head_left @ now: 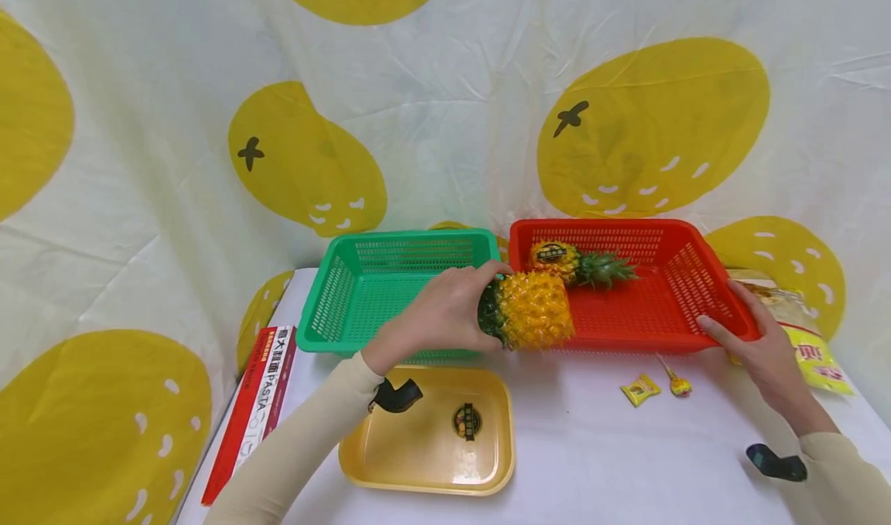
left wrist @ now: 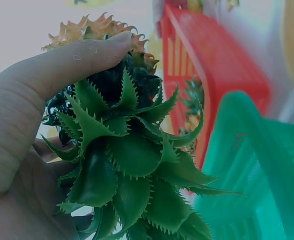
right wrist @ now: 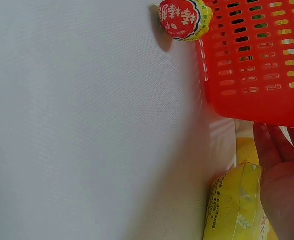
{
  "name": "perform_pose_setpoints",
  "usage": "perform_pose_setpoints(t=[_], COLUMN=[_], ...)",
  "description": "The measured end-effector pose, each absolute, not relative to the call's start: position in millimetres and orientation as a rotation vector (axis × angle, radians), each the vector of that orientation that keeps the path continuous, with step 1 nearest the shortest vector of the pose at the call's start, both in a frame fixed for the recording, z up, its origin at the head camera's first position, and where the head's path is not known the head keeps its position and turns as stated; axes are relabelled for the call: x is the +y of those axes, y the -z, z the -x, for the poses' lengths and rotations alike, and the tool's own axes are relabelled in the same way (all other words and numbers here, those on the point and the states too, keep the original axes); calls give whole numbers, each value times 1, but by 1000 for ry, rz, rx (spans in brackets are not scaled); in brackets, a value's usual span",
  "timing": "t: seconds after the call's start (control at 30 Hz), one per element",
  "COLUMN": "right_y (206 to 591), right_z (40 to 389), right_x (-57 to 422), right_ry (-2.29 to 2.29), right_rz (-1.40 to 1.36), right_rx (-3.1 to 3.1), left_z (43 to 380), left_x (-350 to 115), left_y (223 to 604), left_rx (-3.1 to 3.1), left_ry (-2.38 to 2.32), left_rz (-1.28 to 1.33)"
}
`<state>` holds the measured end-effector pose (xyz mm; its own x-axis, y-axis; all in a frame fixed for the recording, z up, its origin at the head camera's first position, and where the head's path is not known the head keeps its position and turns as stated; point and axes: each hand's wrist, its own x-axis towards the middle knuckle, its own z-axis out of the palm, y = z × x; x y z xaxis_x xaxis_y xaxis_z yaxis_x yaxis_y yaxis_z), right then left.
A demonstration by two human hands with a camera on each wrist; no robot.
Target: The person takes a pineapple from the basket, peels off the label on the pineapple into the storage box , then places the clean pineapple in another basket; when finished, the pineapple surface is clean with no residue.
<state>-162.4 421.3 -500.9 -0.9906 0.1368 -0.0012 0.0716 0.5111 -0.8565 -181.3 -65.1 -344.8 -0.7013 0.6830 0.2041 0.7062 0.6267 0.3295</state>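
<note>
My left hand point(head_left: 452, 308) grips a toy-like yellow pineapple point(head_left: 536, 311) around the base of its green crown point(left wrist: 131, 155). The fruit's body points right, over the front left of a red plastic basket point(head_left: 654, 308). Inside that basket lies a second, smaller pineapple point(head_left: 557, 260), its leaves toward the right. My right hand point(head_left: 769, 363) holds the basket's front right corner, thumb at the front rim and fingers along the right side. In the right wrist view those fingers point(right wrist: 269, 147) touch the basket's edge.
Left of the red basket stands a green basket point(head_left: 316, 308). A tan tray point(head_left: 411, 448) sits before it, beside a red pasta box point(head_left: 244, 409). A wrapped candy point(head_left: 640, 390) and a lollipop point(head_left: 681, 386) lie in front; a yellow snack bag point(head_left: 814, 355) is at right.
</note>
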Motion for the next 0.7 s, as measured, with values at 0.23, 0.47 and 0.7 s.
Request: perform_pose_setpoints(t=[0.23,0.47,0.7], right_y=[500,499,501], right_z=[164,165,162], right_x=[421,420,420], right_ry=[-1519,-1506,-1509], right_rz=[173,190,202], right_rx=[-2671,-2676,-2683], left_z=[192,205,215], left_x=[-85,-103,-114], left_y=[347,351,356], left_rx=[-2832,-2812,-2867], left_ry=[624,559,530], left_rz=[1079,1021,976])
